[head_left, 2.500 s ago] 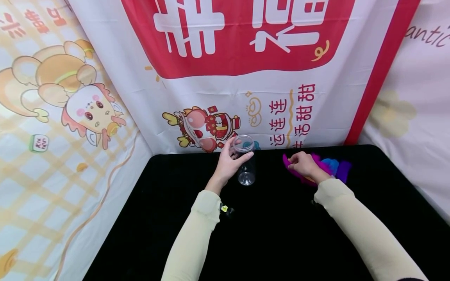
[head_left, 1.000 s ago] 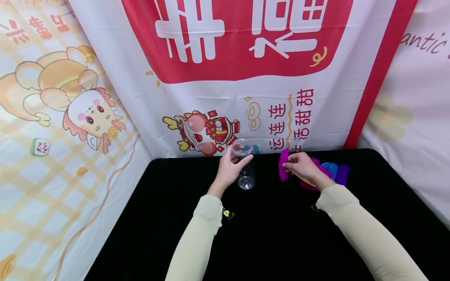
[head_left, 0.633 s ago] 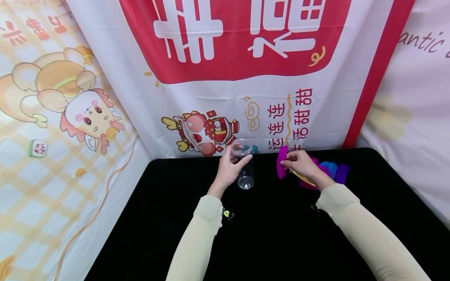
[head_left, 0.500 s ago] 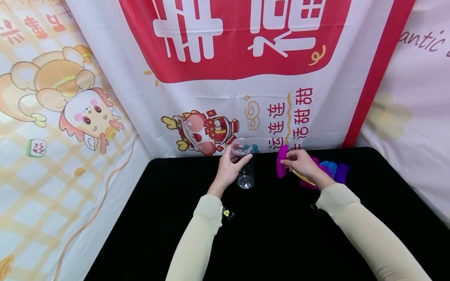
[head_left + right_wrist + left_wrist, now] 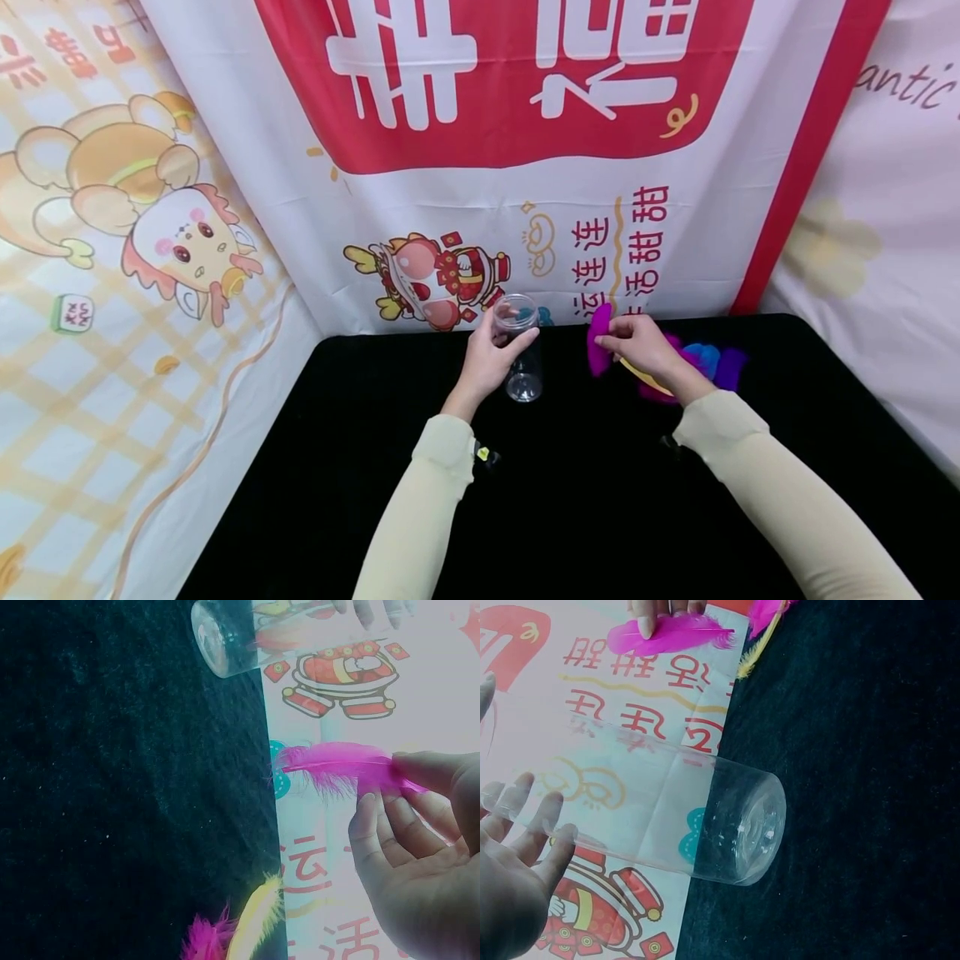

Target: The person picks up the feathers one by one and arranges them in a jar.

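Observation:
Near the table's back edge, my left hand (image 5: 487,358) grips the upper part of a clear plastic jar (image 5: 524,367). The jar has no lid on its mouth, and nothing shows inside it; the left wrist view shows its see-through wall and round base (image 5: 759,829). To its right, my right hand (image 5: 641,346) pinches a magenta feather (image 5: 598,342) between thumb and fingers, held up off the table. In the right wrist view the feather (image 5: 330,761) lies sideways in the fingers, apart from the jar (image 5: 225,641).
Under and beyond my right wrist lies a pile of feathers: a yellow one (image 5: 647,377), a blue one (image 5: 703,358) and a purple one (image 5: 731,369), with more magenta. The black table (image 5: 570,500) ends at a printed cloth backdrop (image 5: 420,192).
My right hand has lifted the magenta feather from the pile and brought it a little left, toward the jar. My left hand keeps its hold on the jar in nearly the same place.

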A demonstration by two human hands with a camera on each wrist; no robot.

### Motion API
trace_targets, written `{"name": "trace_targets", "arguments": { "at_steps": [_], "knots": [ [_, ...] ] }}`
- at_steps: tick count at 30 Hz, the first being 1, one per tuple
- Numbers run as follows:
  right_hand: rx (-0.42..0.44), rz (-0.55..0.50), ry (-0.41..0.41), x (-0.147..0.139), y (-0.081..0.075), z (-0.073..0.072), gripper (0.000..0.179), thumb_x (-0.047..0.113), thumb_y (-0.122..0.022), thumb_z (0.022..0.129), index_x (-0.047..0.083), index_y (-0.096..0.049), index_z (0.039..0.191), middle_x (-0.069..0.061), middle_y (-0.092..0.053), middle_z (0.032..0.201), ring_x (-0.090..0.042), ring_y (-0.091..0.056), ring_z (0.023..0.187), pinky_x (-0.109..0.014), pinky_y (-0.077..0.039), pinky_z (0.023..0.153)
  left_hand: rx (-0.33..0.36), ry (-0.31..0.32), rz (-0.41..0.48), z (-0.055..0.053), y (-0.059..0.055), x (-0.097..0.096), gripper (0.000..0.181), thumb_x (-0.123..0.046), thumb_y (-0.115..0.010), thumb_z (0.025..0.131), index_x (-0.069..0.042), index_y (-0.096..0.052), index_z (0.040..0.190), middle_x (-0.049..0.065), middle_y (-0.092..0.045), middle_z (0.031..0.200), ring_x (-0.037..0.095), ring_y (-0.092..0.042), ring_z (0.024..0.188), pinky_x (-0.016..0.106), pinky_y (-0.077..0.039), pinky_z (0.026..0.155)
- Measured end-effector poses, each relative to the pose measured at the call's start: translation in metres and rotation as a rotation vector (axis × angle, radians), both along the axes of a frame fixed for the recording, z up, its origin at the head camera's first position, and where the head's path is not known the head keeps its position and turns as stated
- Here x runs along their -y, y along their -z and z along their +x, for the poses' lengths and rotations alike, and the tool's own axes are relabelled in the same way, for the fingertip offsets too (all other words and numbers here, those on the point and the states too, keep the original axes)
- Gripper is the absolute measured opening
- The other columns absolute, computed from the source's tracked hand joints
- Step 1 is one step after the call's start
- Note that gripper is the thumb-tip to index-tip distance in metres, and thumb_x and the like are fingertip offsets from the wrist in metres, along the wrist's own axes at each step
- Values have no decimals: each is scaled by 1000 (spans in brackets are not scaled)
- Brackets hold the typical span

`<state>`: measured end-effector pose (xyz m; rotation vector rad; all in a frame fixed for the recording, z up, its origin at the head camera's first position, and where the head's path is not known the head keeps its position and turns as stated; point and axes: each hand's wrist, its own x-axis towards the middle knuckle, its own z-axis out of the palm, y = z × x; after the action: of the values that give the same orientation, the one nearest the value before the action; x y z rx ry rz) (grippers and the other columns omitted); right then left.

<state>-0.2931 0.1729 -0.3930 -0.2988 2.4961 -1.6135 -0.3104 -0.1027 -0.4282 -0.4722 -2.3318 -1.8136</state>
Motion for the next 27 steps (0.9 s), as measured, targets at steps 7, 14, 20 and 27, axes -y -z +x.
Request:
{"name": "trace_targets", "arguments": {
  "at_steps": [7,14,20,27],
  "knots": [
    [-4,-4,2,-2,7,-10,22,10,-65,101,-12,-65,104,-22,-68,90,-38,-64,84,-29,-54,67,-8,10,12,-2,0,0,60,-41,-77,93,-18,-49,142,4,-63,133,21,-60,126,49,-46,108],
    [-71,18,22,-3,22,-19,23,18,-68,101,-5,-65,99,-15,-70,88,-33,-65,84,-29,-55,70,-9,4,2,-1,1,0,60,-40,-77,92,-18,-50,141,2,-64,131,22,-60,127,45,-47,107],
    [-86,22,19,0,16,-16,25,21,-67,101,-3,-65,96,-13,-69,83,-38,-64,85,-33,-55,73,-15,0,11,-1,0,0,60,-40,-78,92,-18,-50,140,3,-64,132,28,-58,130,46,-46,108],
    [-60,-1,6,-2,10,-16,28,24,-68,101,-4,-65,99,-12,-68,86,-26,-62,79,-29,-53,70,-16,-20,-4,0,1,0,59,-39,-79,91,-18,-52,139,1,-65,130,17,-60,126,44,-48,107]
  ]
}}
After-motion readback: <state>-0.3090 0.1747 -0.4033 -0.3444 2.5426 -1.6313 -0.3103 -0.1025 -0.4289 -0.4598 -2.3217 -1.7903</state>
